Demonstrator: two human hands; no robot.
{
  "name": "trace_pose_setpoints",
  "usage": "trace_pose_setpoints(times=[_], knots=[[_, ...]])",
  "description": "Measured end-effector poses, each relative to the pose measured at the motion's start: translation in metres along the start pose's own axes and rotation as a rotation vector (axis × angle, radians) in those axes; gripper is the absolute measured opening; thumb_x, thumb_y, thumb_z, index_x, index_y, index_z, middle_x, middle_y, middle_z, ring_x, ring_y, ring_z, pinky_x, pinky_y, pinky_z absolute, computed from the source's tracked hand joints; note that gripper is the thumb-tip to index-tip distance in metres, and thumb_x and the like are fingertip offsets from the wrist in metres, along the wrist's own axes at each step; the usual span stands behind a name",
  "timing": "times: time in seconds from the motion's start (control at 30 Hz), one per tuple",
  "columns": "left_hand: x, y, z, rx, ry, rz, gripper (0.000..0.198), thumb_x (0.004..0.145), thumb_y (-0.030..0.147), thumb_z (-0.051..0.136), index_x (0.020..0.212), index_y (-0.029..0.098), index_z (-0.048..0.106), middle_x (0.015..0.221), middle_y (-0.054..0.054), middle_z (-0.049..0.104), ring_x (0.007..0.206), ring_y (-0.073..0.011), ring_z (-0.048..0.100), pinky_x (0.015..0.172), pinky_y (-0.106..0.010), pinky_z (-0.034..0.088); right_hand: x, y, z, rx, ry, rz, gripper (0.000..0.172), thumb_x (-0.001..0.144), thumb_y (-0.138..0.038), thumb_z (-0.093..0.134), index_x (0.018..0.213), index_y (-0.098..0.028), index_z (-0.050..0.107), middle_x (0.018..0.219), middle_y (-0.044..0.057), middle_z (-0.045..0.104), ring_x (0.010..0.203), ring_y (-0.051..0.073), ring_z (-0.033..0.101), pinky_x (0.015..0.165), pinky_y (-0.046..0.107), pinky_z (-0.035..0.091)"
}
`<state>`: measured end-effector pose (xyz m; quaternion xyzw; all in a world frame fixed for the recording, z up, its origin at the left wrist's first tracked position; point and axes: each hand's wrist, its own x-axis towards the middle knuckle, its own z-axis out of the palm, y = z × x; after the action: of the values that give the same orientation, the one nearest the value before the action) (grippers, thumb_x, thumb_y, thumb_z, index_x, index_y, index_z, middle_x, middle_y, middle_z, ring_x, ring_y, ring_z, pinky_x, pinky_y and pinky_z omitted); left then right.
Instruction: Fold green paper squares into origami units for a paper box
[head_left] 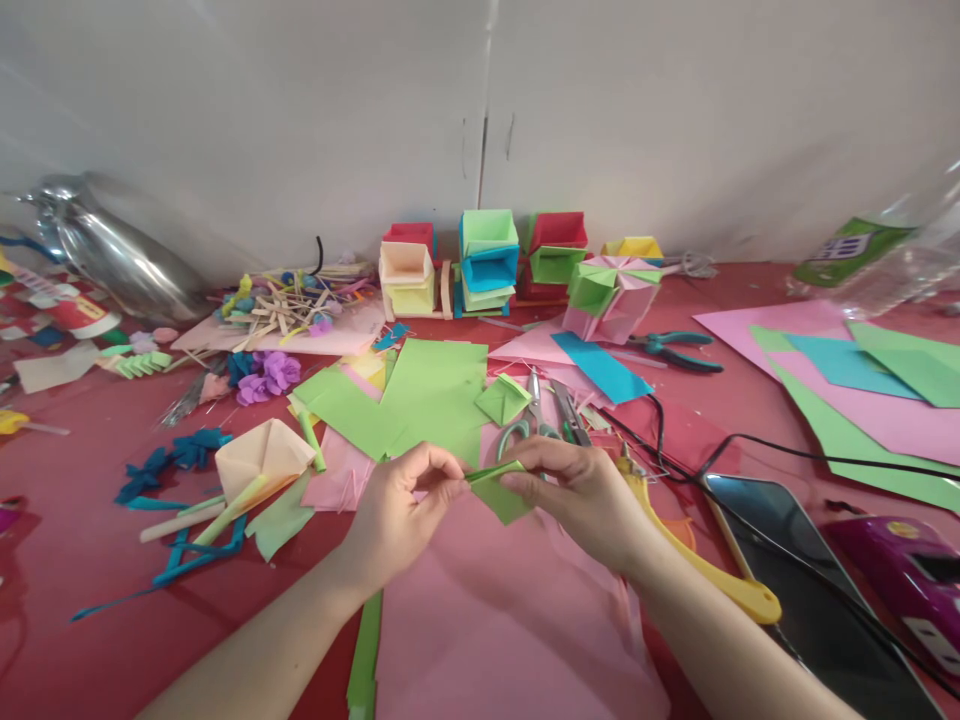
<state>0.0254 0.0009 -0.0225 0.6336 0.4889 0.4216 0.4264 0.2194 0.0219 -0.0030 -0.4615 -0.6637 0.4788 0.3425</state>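
Between my two hands is a small folded piece of green paper [504, 500], held up over a large pink sheet [510, 620]. My left hand [405, 510] pinches its left corner between thumb and fingers. The right side is gripped by my right hand [574, 490], thumb in front and fingers behind. Just beyond my hands lie a flat green sheet [435, 385] and another small folded green piece [502, 398]. Scissors [534, 405] rest behind my right hand, their handles partly hidden by it.
Stacked folded paper boxes [487, 260] stand along the wall. Pliers [679, 350], a yellow-handled tool [705, 565], a phone [810, 590] and a black cable [795, 465] lie to the right. At left are paper flowers [270, 378], a cream folded piece [262, 455] and a metal jug [124, 250].
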Motion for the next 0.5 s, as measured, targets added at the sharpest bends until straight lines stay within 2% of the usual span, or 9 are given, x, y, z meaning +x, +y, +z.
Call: trace_pose_setpoints(times=[0.1, 0.17, 0.27, 0.4, 0.5], knots=[[-0.0001, 0.0008, 0.0002, -0.043, -0.006, -0.047, 0.010, 0.083, 0.026, 0.057, 0.077, 0.020, 0.054, 0.070, 0.003, 0.063, 0.068, -0.0096, 0.060, 0.063, -0.018, 0.046, 0.0008, -0.0004, 0.0004, 0.011, -0.012, 0.013, 0.017, 0.078, -0.031, 0.060, 0.068, -0.018, 0.065, 0.068, -0.001, 0.053, 0.061, 0.011, 0.046, 0.056, 0.024, 0.035], [-0.0001, 0.0023, 0.0006, -0.119, -0.005, -0.077, 0.007, 0.083, 0.026, 0.057, 0.085, 0.021, 0.053, 0.072, 0.004, 0.065, 0.069, -0.0096, 0.061, 0.066, -0.019, 0.047, 0.0008, 0.0000, 0.0011, 0.035, -0.018, 0.033, 0.019, 0.078, -0.032, 0.060, 0.067, -0.018, 0.064, 0.065, -0.002, 0.049, 0.058, 0.010, 0.043, 0.053, 0.024, 0.033], [0.0005, 0.0050, 0.0007, -0.192, 0.008, -0.108, 0.015, 0.083, 0.025, 0.059, 0.095, 0.023, 0.051, 0.079, 0.003, 0.069, 0.072, -0.0095, 0.063, 0.070, -0.019, 0.048, 0.0005, 0.0028, 0.0025, 0.073, -0.013, 0.060, 0.021, 0.078, -0.035, 0.060, 0.068, -0.018, 0.064, 0.062, -0.003, 0.046, 0.057, 0.009, 0.039, 0.052, 0.023, 0.031], [0.0014, 0.0077, -0.0002, -0.182, 0.018, -0.146, 0.015, 0.081, 0.026, 0.061, 0.094, 0.023, 0.054, 0.079, 0.003, 0.070, 0.072, -0.0097, 0.063, 0.071, -0.019, 0.048, 0.0002, 0.0069, 0.0030, 0.091, -0.008, 0.083, 0.026, 0.078, -0.040, 0.060, 0.067, -0.017, 0.063, 0.060, -0.003, 0.043, 0.055, 0.009, 0.037, 0.050, 0.023, 0.029], [0.0020, 0.0077, -0.0010, -0.182, -0.019, -0.183, 0.021, 0.080, 0.027, 0.062, 0.100, 0.023, 0.057, 0.079, 0.003, 0.070, 0.074, -0.0105, 0.063, 0.071, -0.020, 0.048, 0.0003, 0.0064, 0.0025, 0.079, 0.004, 0.088, 0.027, 0.078, -0.042, 0.059, 0.068, -0.017, 0.063, 0.059, -0.004, 0.042, 0.054, 0.008, 0.036, 0.049, 0.023, 0.028]])
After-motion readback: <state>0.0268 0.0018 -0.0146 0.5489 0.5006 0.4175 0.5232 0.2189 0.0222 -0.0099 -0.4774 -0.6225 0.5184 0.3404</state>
